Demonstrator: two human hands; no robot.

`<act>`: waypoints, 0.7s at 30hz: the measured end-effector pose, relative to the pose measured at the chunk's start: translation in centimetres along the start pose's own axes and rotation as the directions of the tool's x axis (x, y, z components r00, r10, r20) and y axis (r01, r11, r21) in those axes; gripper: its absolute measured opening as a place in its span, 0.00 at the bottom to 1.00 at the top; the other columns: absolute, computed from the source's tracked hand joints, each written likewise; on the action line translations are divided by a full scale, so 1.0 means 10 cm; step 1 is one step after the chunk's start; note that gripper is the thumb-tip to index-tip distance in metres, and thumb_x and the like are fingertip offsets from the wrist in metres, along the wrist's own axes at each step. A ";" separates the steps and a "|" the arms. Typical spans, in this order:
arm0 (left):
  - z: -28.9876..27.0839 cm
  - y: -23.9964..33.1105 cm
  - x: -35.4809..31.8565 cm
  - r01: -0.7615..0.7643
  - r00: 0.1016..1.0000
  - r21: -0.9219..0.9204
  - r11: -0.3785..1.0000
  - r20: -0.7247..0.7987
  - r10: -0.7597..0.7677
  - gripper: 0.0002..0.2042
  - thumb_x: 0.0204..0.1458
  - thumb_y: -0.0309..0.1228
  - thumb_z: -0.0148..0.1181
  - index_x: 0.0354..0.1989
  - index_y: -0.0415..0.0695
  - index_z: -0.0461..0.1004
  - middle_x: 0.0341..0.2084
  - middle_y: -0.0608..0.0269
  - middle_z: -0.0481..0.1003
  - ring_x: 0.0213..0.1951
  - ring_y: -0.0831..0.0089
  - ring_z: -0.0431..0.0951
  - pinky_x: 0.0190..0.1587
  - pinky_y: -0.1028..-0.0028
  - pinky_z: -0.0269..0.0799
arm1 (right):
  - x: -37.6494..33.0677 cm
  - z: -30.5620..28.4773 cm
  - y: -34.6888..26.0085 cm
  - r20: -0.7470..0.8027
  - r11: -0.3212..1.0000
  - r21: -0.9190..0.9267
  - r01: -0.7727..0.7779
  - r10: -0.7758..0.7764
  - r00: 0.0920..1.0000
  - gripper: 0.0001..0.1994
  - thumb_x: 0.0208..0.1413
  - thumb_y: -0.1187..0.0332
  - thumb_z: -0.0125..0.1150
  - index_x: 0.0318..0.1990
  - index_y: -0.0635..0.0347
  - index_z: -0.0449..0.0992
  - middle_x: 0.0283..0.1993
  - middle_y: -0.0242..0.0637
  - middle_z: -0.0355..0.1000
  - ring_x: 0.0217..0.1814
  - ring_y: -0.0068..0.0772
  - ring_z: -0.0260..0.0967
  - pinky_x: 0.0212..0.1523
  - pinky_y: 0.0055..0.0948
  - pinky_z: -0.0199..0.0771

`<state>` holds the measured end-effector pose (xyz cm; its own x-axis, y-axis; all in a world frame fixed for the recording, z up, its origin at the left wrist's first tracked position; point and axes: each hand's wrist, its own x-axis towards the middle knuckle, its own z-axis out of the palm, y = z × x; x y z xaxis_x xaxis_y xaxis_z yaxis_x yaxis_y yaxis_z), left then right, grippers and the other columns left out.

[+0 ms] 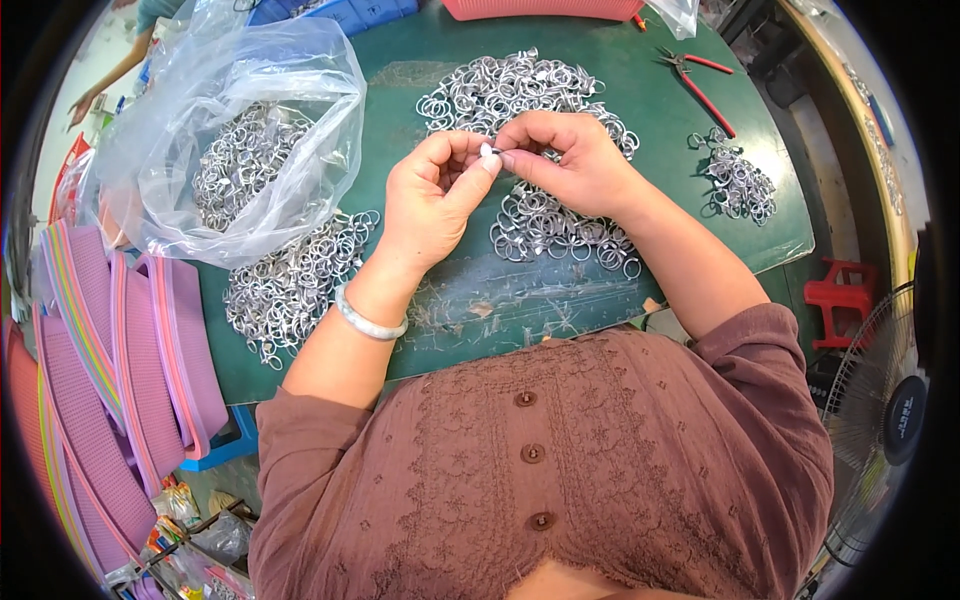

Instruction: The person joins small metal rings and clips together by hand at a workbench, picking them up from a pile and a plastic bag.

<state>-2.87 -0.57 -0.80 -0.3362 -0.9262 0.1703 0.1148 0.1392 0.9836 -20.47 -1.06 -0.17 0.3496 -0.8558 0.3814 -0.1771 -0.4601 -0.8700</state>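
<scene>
Over the green table (440, 360), my two hands meet at a small ring (490, 151) with a pale, whitish top. My left hand (432, 195) pinches it between thumb and fingertips. My right hand (572, 165) closes on its other side, thumb and forefinger together; most of the ring is hidden by the fingertips. Beyond and under my hands spreads a large pile of silvery metal rings (520, 85), which runs down to the right of my left hand. A second ring pile (295, 290) lies beside my left forearm.
A clear plastic bag (335, 85) with rings inside stands open at left. Red-handled pliers (705, 95) and a smaller ring pile (740, 185) lie at right. Purple woven baskets (85, 380) lean at left; a fan (870, 400) and red stool (840, 300) are at right.
</scene>
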 end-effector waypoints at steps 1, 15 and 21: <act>0.00 0.00 0.00 0.001 1.000 0.000 1.000 0.000 -0.001 0.08 0.50 0.24 0.55 0.38 0.37 0.70 0.30 0.69 0.71 0.32 0.85 0.68 0.37 0.85 0.64 | 0.00 0.00 0.00 0.000 1.000 0.007 -0.006 0.006 1.000 0.03 0.48 0.74 0.56 0.32 0.63 0.72 0.23 0.29 0.69 0.25 0.15 0.63 0.27 0.17 0.65; 0.00 -0.02 0.00 -0.046 0.999 0.014 0.999 -0.009 0.046 0.08 0.49 0.22 0.55 0.38 0.37 0.69 0.31 0.68 0.71 0.32 0.83 0.69 0.39 0.84 0.65 | 0.00 0.00 0.00 0.021 1.000 0.000 -0.009 0.009 1.000 0.04 0.48 0.75 0.56 0.32 0.63 0.72 0.24 0.29 0.70 0.25 0.15 0.64 0.27 0.17 0.65; -0.01 -0.01 0.00 -0.095 0.995 0.100 0.990 -0.006 0.096 0.08 0.48 0.21 0.55 0.38 0.38 0.69 0.31 0.68 0.71 0.33 0.83 0.69 0.39 0.84 0.65 | 0.01 0.00 0.02 0.019 1.000 -0.014 0.019 -0.019 1.000 0.04 0.49 0.75 0.56 0.32 0.63 0.73 0.24 0.30 0.70 0.25 0.16 0.64 0.27 0.18 0.65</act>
<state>-2.75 -0.62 -0.95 -0.3184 -0.9104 0.2641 0.0524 0.2613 0.9638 -20.45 -1.24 -0.32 0.3698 -0.8425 0.3918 -0.1834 -0.4796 -0.8581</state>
